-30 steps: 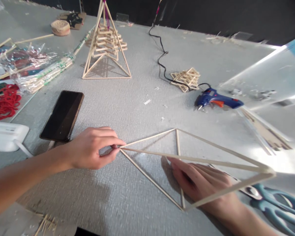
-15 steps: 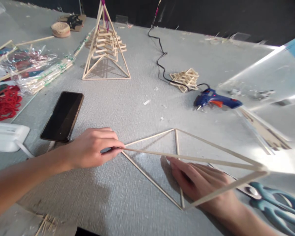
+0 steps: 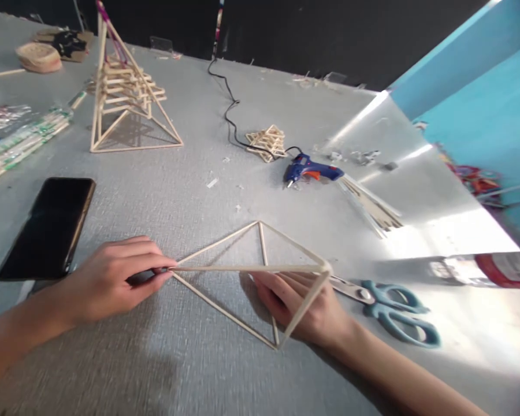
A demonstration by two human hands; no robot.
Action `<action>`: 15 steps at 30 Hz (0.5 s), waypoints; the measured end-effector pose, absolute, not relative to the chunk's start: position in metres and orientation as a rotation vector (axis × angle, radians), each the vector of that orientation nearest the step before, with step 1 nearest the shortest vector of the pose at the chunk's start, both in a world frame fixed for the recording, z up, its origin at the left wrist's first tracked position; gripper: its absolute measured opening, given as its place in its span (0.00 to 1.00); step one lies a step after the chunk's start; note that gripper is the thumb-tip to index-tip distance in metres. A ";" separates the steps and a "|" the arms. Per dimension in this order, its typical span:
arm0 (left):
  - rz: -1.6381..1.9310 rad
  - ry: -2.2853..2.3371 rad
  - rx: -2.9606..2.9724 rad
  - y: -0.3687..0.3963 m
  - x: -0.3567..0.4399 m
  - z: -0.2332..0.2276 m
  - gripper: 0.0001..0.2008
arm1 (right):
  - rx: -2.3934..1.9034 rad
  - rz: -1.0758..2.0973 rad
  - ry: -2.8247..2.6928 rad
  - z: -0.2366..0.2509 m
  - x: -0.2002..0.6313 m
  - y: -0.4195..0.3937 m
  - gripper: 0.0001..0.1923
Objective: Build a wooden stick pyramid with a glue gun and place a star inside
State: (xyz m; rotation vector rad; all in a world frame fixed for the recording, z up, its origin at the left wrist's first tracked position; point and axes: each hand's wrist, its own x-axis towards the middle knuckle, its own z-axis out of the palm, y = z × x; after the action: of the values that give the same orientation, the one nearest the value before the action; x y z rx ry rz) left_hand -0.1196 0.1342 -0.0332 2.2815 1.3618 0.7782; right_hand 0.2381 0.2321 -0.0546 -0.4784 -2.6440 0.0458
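A pyramid frame of thin wooden sticks (image 3: 225, 311) rests on the grey table (image 3: 190, 196). My left hand (image 3: 112, 280) pinches the frame's left corner, where several sticks meet. My right hand (image 3: 301, 309) lies flat on the table inside the frame, fingers pointing left, under the raised sticks. The frame's apex (image 3: 326, 268) stands just above my right hand.
A black phone (image 3: 47, 226) lies left of my left hand. Teal scissors (image 3: 390, 306) sit right of the frame. A blue glue gun (image 3: 309, 169) with a black cord, a small stick stack (image 3: 266, 142), a finished stick pyramid (image 3: 121, 98) and bundled sticks (image 3: 17, 144) lie further back.
The view has swung to the right, so everything sits further left in the picture. The frame's apex appears closer to my right hand. Both hands keep their places on the frame.
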 end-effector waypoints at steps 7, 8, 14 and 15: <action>0.746 1.400 2.320 0.138 -0.123 -0.028 0.14 | -0.683 0.050 -2.483 -0.027 0.242 0.249 0.09; 0.702 1.427 2.336 0.138 -0.123 -0.026 0.14 | -0.753 0.027 -2.465 -0.022 0.245 0.256 0.10; 0.644 1.547 2.411 0.134 -0.121 -0.017 0.13 | -1.172 0.097 -2.579 -0.002 0.255 0.314 0.16; 0.646 1.572 2.412 0.133 -0.121 -0.017 0.13 | -1.193 0.136 -2.616 -0.002 0.254 0.323 0.17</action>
State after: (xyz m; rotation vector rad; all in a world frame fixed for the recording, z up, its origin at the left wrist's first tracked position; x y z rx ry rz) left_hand -0.1212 0.1334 -0.0171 2.4120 1.5718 0.6456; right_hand 0.2540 0.3231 -0.0016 -1.1925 -2.6164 0.1362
